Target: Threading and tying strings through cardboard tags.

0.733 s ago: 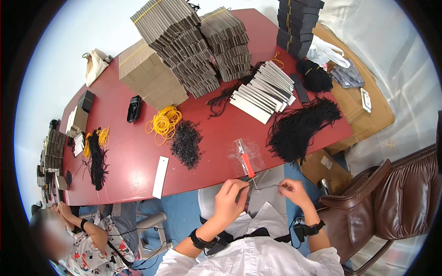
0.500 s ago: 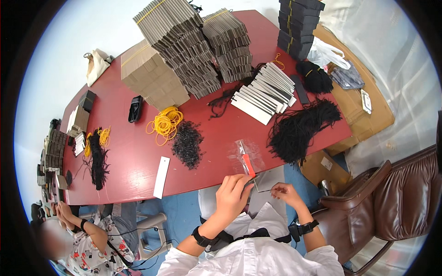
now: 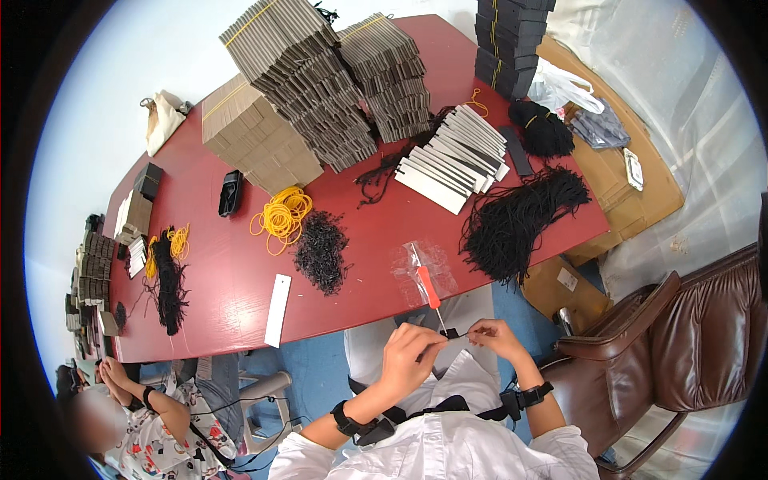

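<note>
In front of my lap, just off the table edge, my two hands face each other. My left hand (image 3: 410,356) is closed, its fingertips pinched at a small black piece (image 3: 453,333). A thin dark cord runs from that piece to my right hand (image 3: 494,337), whose thumb and fingers pinch it. Beyond my left fingertips a red-handled tool with a thin metal shaft (image 3: 429,286) lies across a clear plastic bag (image 3: 404,272) at the table edge. The shaft's tip comes close to the black piece; whether they touch I cannot tell.
The red table (image 3: 368,280) bears black cords (image 3: 520,224), white strips (image 3: 448,164), small black bits (image 3: 322,254), yellow bands (image 3: 284,218), one white strip (image 3: 278,310) and tall cardboard stacks (image 3: 312,96). A brown chair (image 3: 688,344) stands right; another person (image 3: 160,416) sits left.
My left hand has shifted slightly down and nearer my right hand, uncovering the tool's shaft. The small black piece now shows between my hands, and the cord is stretched nearly level.
</note>
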A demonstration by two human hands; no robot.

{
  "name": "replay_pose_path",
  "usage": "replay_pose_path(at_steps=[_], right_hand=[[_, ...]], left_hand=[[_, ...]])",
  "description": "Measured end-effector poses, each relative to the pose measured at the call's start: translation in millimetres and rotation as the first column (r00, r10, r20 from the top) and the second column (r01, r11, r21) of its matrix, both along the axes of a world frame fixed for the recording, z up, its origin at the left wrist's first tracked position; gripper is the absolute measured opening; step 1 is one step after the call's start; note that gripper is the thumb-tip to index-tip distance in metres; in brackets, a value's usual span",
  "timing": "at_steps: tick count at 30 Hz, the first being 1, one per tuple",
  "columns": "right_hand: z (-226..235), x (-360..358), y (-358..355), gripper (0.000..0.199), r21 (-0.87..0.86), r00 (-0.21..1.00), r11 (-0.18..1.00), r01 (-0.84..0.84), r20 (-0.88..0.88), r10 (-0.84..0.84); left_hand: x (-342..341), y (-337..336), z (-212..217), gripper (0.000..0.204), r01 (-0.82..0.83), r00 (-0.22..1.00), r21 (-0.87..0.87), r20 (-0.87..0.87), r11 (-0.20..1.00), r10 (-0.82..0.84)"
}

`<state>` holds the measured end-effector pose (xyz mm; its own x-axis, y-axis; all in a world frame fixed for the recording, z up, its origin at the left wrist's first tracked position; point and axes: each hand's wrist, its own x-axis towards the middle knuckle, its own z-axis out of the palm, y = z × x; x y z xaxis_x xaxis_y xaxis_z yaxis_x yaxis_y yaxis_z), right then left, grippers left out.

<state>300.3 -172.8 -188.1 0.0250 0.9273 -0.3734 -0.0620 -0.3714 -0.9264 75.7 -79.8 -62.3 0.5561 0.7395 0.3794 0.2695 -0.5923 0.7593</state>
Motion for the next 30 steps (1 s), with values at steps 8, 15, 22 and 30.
replay_pose_path(at_steps=[8,15,22,30], right_hand=[[1,-2,-2,0.010,-0.015,1.000,1.000,-0.023,0.012,0.024],[22,-2,-3,0.011,-0.031,0.999,0.999,-0.030,0.013,0.031],[91,-9,-5,0.011,0.074,0.999,0.996,0.046,0.024,-0.047],[138,-49,9,0.011,0.498,0.954,0.867,0.007,0.256,-0.154]], left_hand=[[5,-2,-5,0.011,-0.024,0.994,-0.368,0.086,0.930,0.060],[4,1,-13,0.010,0.061,0.991,-0.611,0.133,0.789,0.026],[-6,1,-7,0.010,0.161,0.983,-0.695,0.177,0.701,-0.049],[-9,-11,20,0.007,0.245,0.966,-0.701,0.239,0.670,-0.103]])
